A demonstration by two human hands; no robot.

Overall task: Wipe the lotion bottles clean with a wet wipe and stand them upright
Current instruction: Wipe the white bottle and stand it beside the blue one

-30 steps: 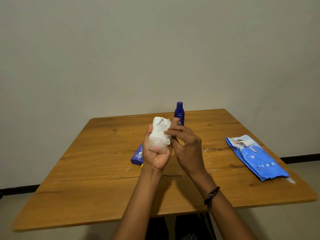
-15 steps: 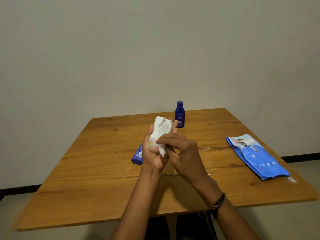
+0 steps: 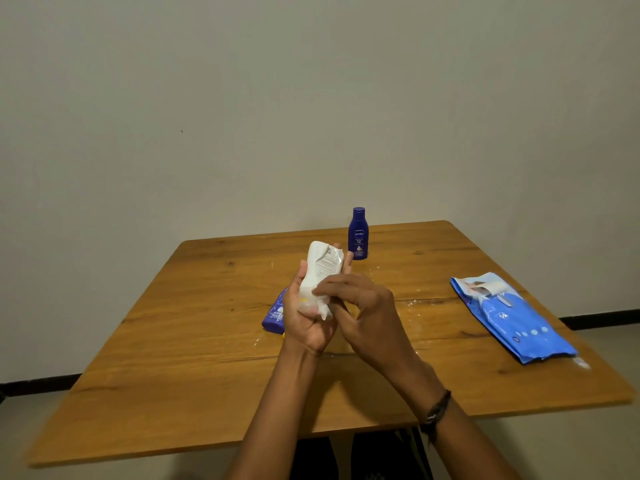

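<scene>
Bottle [image 3: 325, 263] gripped in left hand [image 3: 304, 327], right hand [image 3: 370, 317] pinching wipe [image 3: 323, 308] against it, above table [image 3: 173, 375] centre

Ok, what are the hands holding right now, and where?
The left hand grips the white lotion bottle round its lower half; the right hand pinches the wet wipe against the bottle there.

Your surface [image 3: 194, 358]: one brown wooden top, grain and knots showing. On it you have:
- one dark blue lotion bottle [image 3: 358, 233], upright, far side, centre
- one blue bottle [image 3: 273, 315], on its side, left of centre, partly hidden
- one blue wipes pack [image 3: 512, 317], flat, right side
- white smears [image 3: 412, 302], mid-surface
</scene>
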